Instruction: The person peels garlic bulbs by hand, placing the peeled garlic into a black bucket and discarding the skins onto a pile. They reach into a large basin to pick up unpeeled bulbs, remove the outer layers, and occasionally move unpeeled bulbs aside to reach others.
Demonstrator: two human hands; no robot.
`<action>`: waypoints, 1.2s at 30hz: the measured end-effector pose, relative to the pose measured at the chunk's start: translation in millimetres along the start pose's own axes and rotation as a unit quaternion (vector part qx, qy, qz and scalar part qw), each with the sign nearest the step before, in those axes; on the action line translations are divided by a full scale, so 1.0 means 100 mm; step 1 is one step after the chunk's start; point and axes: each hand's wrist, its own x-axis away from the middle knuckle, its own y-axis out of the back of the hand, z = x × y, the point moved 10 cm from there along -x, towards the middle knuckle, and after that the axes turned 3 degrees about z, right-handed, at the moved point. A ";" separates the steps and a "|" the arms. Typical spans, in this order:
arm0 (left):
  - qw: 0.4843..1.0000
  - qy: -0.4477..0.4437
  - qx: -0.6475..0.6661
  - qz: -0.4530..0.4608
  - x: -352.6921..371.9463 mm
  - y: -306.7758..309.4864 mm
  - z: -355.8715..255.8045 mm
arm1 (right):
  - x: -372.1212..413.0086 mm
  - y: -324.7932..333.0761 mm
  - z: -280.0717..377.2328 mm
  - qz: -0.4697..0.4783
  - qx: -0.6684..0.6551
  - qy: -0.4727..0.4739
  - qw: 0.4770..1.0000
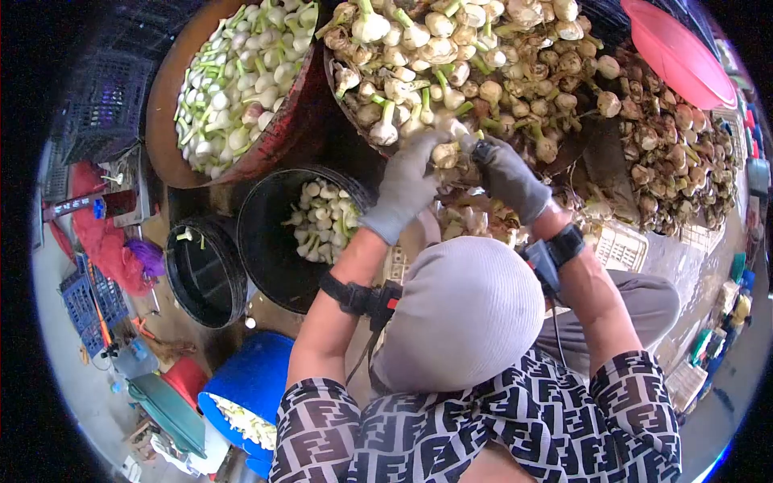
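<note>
My left hand (pixel 409 185), in a grey glove, is closed around a garlic bulb (pixel 444 155) with a dirty, brownish skin. Close beside it, my right hand (pixel 513 179), also gloved, has its fingers curled inward near the bulb. Something small and dark shows at those fingers, but I cannot make out what it is. Just beyond both hands lies a large heap of unpeeled garlic bulbs (pixel 451 68) with short green stems, in a wide container. Loose papery skins (pixel 475 217) lie below my hands.
A large reddish tub (pixel 169 121) holds peeled garlic at the upper left. White bulbs lie in a black bucket (pixel 262 241), beside a smaller black bucket (pixel 205 274). A blue barrel (pixel 258 370) stands lower left. At right are a brown garlic pile (pixel 680 161) and pink basin (pixel 684 56).
</note>
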 end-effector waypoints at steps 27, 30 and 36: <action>0.980 0.122 0.139 -0.069 0.09 0.01 0.34 | 0.05 -0.11 0.30 -0.022 0.449 0.222 0.865; 0.975 0.147 0.140 -0.095 0.16 0.02 0.45 | 0.00 -0.03 0.13 -0.004 0.297 0.152 0.943; 0.945 0.119 0.303 0.011 0.09 -0.09 0.43 | 0.09 -0.03 -0.01 0.032 0.127 -0.028 0.991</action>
